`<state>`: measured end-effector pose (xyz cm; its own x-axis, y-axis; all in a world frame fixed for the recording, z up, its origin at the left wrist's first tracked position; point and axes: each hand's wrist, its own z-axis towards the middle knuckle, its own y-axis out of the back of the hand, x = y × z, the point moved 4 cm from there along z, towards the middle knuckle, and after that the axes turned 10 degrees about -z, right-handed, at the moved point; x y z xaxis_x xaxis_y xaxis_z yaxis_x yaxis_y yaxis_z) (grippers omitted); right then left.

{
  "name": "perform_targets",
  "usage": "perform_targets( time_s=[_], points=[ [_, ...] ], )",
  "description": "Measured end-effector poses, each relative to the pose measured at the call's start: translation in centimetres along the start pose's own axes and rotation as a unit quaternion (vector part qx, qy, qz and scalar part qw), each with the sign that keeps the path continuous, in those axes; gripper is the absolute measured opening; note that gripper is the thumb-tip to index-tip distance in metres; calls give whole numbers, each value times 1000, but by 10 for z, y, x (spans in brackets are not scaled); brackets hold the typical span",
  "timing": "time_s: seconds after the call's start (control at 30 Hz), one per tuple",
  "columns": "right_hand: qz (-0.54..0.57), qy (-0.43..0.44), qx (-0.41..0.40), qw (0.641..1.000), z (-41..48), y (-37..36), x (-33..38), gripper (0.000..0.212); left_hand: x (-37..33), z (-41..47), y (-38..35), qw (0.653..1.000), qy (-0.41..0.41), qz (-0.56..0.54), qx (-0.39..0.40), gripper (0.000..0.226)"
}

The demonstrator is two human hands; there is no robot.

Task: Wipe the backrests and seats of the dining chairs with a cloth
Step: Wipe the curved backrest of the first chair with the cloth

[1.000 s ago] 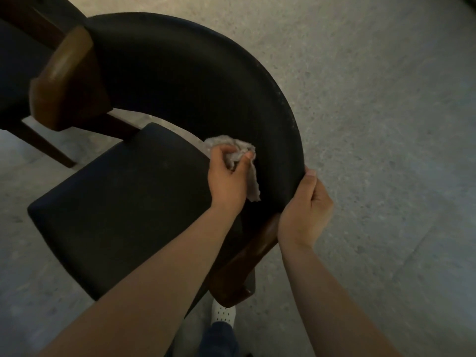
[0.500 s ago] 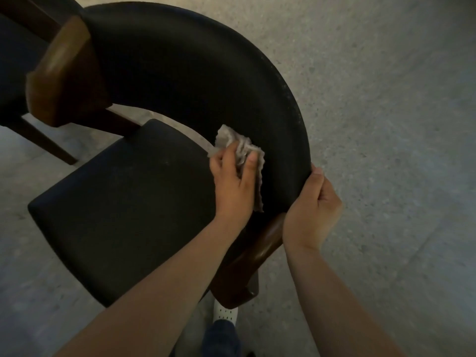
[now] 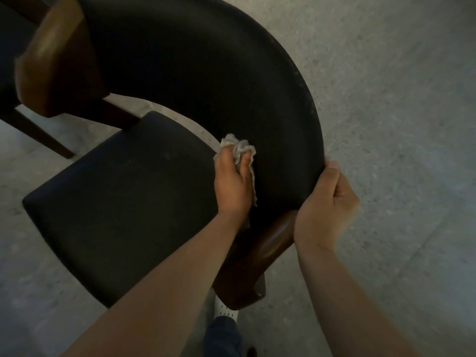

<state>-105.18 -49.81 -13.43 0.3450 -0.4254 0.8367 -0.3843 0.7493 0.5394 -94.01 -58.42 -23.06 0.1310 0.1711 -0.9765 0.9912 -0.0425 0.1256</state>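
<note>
Head view. One dining chair, seen from above. The black, curved backrest [image 3: 206,81] is spread across the upper middle and is wrapped from 11 o'clock round to 4 o'clock of the black seat [image 3: 123,202]. The seat is placed at 8 o'clock of centre. Brown wooden arm ends are fitted at both tips of the backrest: the far arm end [image 3: 51,60] at 10 o'clock, the near arm end [image 3: 260,256] at 6 o'clock.

The cloth [image 3: 238,148], pale grey and crumpled, is located at centre. It is pressed against the inner face of the backrest, just above the rear of the seat. It is bunched in the left hand [image 3: 233,186], whose fingers [image 3: 247,163] are curled round it. A loose flap is hung along the hand's side.

The right hand [image 3: 327,207] is set at 4 o'clock of the cloth, just above the near arm end. The outer rim of the backrest is clasped by its curled fingers.

The grey, speckled floor [image 3: 386,124] is seen round the chair. A white shoe [image 3: 225,310] and a dark trouser leg [image 3: 222,338] are seen at 6 o'clock.
</note>
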Motion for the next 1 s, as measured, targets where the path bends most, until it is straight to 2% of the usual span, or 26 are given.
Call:
perform_targets(
  time_s=[0.13, 0.2, 0.43, 0.57, 0.63, 0.7, 0.83, 0.93, 1.0],
  points=[
    [-1, 4, 2, 1000, -1, 0, 2, 41, 40, 2, 20, 993, 115, 34, 18, 32],
    [-1, 3, 1, 1000, -1, 0, 2, 44, 41, 2, 30, 991, 129, 42, 19, 35],
    [-11, -10, 8, 1000, -2, 3, 1, 43, -32, 6, 39, 999, 4, 32, -1, 20],
    [-16, -8, -6, 1000, -1, 3, 2, 42, -77, 12, 33, 995, -87, 43, -26, 26],
    [-20, -10, -6, 1000, -1, 3, 1, 41, -89, 9, 21, 992, -101, 70, -8, 30],
    [-24, -12, -5, 1000, -1, 3, -1, 43, -91, 0, 6, 996, -79, 42, 19, 27],
    [-22, -13, -4, 1000, -1, 3, -3, 42, -83, -14, 4, 993, 9, -121, 9, 24],
    [-22, -14, -5, 1000, -1, 2, -5, 43, -79, -14, 9, 989, 32, -139, 35, 21],
    [-23, -13, -8, 1000, 0, 2, -4, 41, -79, -12, 5, 987, 61, -138, 60, 28]
  ],
)
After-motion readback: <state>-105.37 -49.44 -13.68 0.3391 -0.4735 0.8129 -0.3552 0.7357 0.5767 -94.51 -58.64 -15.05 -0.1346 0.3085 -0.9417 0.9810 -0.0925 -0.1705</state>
